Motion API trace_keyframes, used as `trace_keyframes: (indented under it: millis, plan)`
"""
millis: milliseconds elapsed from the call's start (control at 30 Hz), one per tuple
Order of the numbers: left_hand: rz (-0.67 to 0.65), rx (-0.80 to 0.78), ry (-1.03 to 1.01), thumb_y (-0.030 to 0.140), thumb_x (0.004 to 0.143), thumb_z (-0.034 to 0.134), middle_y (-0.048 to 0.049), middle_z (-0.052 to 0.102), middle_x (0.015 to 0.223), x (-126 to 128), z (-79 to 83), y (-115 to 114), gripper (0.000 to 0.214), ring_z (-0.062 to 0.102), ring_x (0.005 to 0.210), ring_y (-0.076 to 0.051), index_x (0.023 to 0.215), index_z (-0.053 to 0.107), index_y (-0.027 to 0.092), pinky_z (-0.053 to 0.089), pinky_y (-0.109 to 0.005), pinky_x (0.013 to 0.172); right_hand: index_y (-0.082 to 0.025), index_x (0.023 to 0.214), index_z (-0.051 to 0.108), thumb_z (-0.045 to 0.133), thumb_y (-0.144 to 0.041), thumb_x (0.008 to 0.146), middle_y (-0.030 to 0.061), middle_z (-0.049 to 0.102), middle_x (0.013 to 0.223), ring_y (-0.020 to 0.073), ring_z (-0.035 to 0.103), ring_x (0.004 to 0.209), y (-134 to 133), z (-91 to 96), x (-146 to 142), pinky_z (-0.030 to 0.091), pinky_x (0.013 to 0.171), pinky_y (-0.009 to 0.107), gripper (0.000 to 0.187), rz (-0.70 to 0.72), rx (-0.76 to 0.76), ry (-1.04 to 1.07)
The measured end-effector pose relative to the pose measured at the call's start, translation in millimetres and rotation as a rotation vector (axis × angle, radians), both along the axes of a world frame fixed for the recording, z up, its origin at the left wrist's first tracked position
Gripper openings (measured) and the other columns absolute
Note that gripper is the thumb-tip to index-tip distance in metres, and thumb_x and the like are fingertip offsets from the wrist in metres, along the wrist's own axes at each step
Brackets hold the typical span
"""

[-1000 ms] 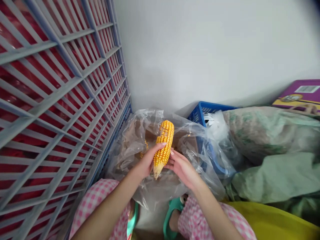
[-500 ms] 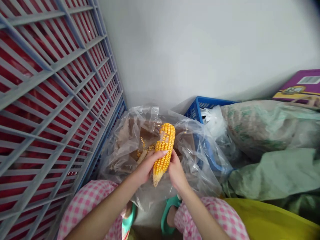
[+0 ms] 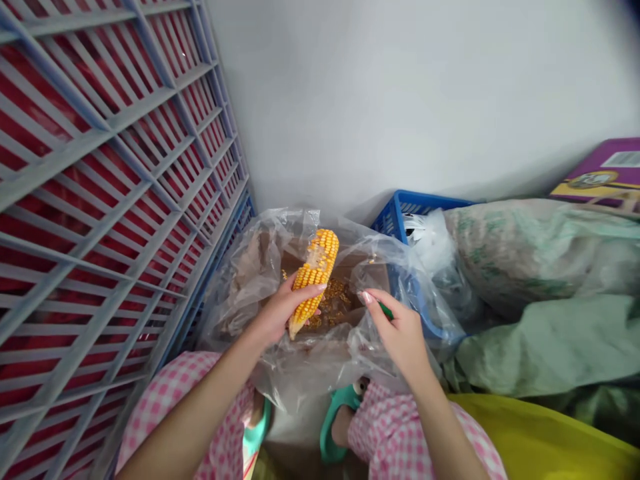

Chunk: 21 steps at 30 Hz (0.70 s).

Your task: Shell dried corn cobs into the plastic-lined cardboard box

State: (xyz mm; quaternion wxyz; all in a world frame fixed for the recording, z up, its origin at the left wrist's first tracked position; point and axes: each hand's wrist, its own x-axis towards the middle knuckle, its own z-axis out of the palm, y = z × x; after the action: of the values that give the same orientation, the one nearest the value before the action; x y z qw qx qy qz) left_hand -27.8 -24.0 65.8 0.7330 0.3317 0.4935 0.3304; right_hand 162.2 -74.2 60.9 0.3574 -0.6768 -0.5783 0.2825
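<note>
My left hand (image 3: pixel 278 313) grips a yellow corn cob (image 3: pixel 314 272) near its pointed lower end; the cob tilts up to the right, and a strip near its top is bare of kernels. Below it a clear plastic bag (image 3: pixel 280 373) lines a brown box holding loose kernels (image 3: pixel 334 305). My right hand (image 3: pixel 397 330) is off the cob, to its right over the bag's edge. Its fingers are curled around a small green thing (image 3: pixel 385 310) that I cannot make out.
A grey lattice panel (image 3: pixel 110 167) with red behind it fills the left. A blue crate (image 3: pixel 406 212), green and clear sacks (image 3: pixel 540 293), a purple box (image 3: pixel 603 170) and a yellow tub (image 3: pixel 540 443) lie right. Green slippers (image 3: pixel 336 420) and pink checked trousers sit below.
My right hand has left the cob and moved right. The cob has tilted and shifted left in my left hand, and more loose kernels show in the bag.
</note>
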Motion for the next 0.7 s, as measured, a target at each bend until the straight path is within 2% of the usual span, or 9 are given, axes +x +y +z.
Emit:
trace_keyframes:
  millis: [67, 167, 267, 367, 533, 700]
  plan:
    - [-0.016, 0.011, 0.0, 0.031, 0.063, 0.069, -0.0011, 0.061, 0.075, 3, 0.7, -2, 0.045, 0.056, 0.056, -0.01, 0.104, 0.053, 0.02, 0.044, -0.018, 0.047, -0.019, 0.08, 0.059, 0.044, -0.045, 0.08, 0.0007, 0.063, 0.071, 0.0128, 0.054, 0.063, 1, 1.1, -1, 0.04, 0.06, 0.023, 0.03, -0.018, -0.011, -0.036]
    - [-0.041, 0.012, 0.002, 0.034, 0.064, 0.068, -0.001, 0.061, 0.074, 6, -2.6, -3, 0.044, 0.055, 0.055, -0.01, 0.103, 0.054, 0.02, 0.044, -0.019, 0.049, -0.018, 0.066, 0.049, 0.043, -0.046, 0.08, -0.0047, 0.047, 0.053, 0.008, 0.04, 0.049, 3, 1.9, -1, 0.031, 0.05, 0.02, 0.032, -0.002, -0.05, -0.032]
    - [-0.067, 0.015, 0.026, 0.036, 0.064, 0.067, -0.0017, 0.061, 0.077, 6, -8.0, -4, 0.044, 0.057, 0.056, -0.011, 0.102, 0.054, 0.019, 0.046, -0.021, 0.051, -0.018, 0.06, 0.045, 0.044, -0.048, 0.079, -0.0056, 0.04, 0.051, 0.007, 0.035, 0.048, 5, 3.2, 0, 0.028, 0.05, 0.02, 0.035, 0.022, -0.088, 0.04]
    - [-0.1, 0.017, 0.051, 0.037, 0.064, 0.067, -0.0019, 0.061, 0.079, 5, -10.6, -5, 0.045, 0.058, 0.056, -0.011, 0.103, 0.054, 0.02, 0.046, -0.022, 0.052, -0.017, 0.062, 0.049, 0.045, -0.049, 0.078, -0.0049, 0.04, 0.053, 0.0076, 0.035, 0.05, 6, 4.6, 1, 0.028, 0.05, 0.02, 0.036, 0.024, -0.113, 0.092]
    - [-0.135, 0.032, 0.075, 0.039, 0.064, 0.066, -0.0028, 0.061, 0.081, 6, -9.3, -4, 0.045, 0.058, 0.055, -0.011, 0.103, 0.054, 0.02, 0.045, -0.022, 0.051, -0.017, 0.062, 0.055, 0.044, -0.05, 0.078, -0.0033, 0.045, 0.056, 0.009, 0.039, 0.053, 8, 4.7, 3, 0.029, 0.053, 0.021, 0.038, 0.029, -0.128, 0.089]
    - [-0.143, 0.035, 0.109, 0.037, 0.062, 0.068, -0.0023, 0.061, 0.076, 7, -5.9, -5, 0.045, 0.056, 0.052, -0.011, 0.1, 0.054, 0.018, 0.041, -0.019, 0.044, -0.016, 0.056, 0.052, 0.042, -0.052, 0.079, -0.0046, 0.037, 0.046, 0.008, 0.034, 0.045, 7, 4.8, 4, 0.026, 0.048, 0.021, 0.043, 0.004, -0.166, 0.056]
